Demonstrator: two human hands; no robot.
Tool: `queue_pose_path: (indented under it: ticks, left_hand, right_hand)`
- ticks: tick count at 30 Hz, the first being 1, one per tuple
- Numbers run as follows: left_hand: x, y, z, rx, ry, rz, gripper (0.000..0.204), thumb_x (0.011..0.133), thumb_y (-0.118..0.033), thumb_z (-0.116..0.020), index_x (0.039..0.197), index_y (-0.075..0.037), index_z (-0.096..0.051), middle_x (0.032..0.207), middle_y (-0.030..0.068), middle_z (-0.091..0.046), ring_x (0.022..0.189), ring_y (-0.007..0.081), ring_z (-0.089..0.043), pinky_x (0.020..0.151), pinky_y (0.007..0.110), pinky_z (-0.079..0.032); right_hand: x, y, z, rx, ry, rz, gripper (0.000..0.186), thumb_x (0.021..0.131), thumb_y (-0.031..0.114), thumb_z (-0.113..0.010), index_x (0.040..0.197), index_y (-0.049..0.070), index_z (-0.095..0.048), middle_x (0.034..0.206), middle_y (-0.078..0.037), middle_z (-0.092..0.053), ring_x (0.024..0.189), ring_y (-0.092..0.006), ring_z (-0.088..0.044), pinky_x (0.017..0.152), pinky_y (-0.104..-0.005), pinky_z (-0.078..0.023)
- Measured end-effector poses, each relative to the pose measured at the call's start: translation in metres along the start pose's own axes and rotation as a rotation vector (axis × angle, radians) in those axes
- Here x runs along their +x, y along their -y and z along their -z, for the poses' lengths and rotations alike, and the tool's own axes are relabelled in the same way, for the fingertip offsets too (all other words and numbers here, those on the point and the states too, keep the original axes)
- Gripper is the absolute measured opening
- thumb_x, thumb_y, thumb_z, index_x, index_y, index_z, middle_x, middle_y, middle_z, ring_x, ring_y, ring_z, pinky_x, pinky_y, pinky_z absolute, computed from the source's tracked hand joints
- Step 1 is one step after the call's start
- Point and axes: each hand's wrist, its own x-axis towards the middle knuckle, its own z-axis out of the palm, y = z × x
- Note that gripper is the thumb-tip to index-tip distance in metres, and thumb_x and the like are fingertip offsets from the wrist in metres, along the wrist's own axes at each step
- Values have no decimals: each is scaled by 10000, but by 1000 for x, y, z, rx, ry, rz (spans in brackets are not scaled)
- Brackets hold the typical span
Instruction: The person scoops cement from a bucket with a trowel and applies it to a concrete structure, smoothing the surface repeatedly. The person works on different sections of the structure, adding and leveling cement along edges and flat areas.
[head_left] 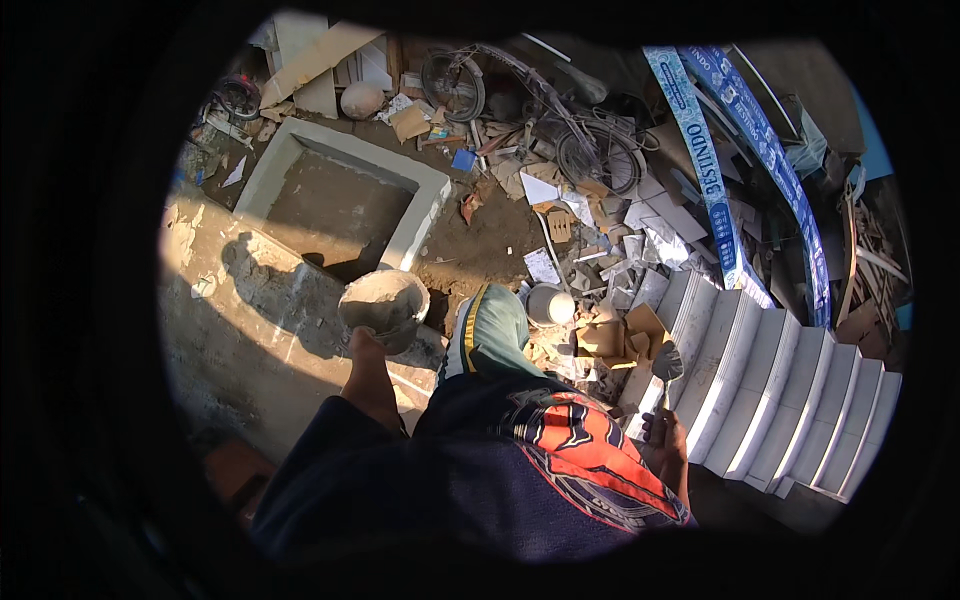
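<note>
My left hand (367, 343) grips the near edge of a round bucket (406, 338) with grey, mortar-like material (388, 300) inside. The bucket is beside my left leg, at the edge of a concrete ledge (262, 335). Over on the right, my right hand (668, 437) is closed around the handle of a trowel (667, 362). Its dark, pointed blade sticks up and away from me, in front of the white tiled steps. Part of that hand is hidden by shadow and my shirt.
A raised square concrete frame (428, 200) lies ahead. White tiled steps (765, 390) stand at right. A light-coloured bucket (549, 306) sits by my foot. Debris, cardboard (600, 338) and an old bicycle (600, 155) spread behind, with blue printed strips (712, 170) at upper right.
</note>
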Motion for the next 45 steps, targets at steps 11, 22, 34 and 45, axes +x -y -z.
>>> queue_pose_path:
  ticks: [11, 22, 34, 45]
  left_hand:
    - [88, 88, -60, -97, -712, 3, 454, 787, -56, -614, 1220, 81, -599, 1211, 262, -665, 1058, 400, -697, 923, 527, -556]
    - [51, 85, -158, -3, -833, -88, 478, 740, -71, -661, 1207, -9, -579, 997, 184, -685, 886, 308, -686, 769, 427, -558]
    - [-23, 131, -375, -483, -1009, -226, 381, 763, -26, -708, 1131, -4, -612, 869, 74, -653, 750, 175, -597, 686, 364, -522]
    - [29, 220, -423, -469, -1033, -177, 331, 775, -13, -694, 1102, -32, -647, 926, 71, -685, 805, 166, -617, 745, 355, -525]
  right_hand:
    - [296, 225, -328, -806, 395, 751, 348, 990, 158, -702, 1275, -3, -583, 723, -6, -576, 582, -75, -522, 488, -294, -405]
    - [348, 319, -712, -1773, 992, 1261, 384, 920, 242, -716, 1253, 69, -638, 1149, -246, -719, 1099, -462, -687, 933, -549, -537]
    - [354, 211, -964, -1843, 2271, 2089, 338, 844, 203, -775, 1151, 113, -663, 1038, -134, -650, 1002, -352, -694, 820, -483, -564]
    - [424, 39, -926, -1601, 2979, 2461, 211, 891, 179, -683, 1094, 122, -697, 1069, -72, -677, 1073, -293, -685, 874, -432, -551]
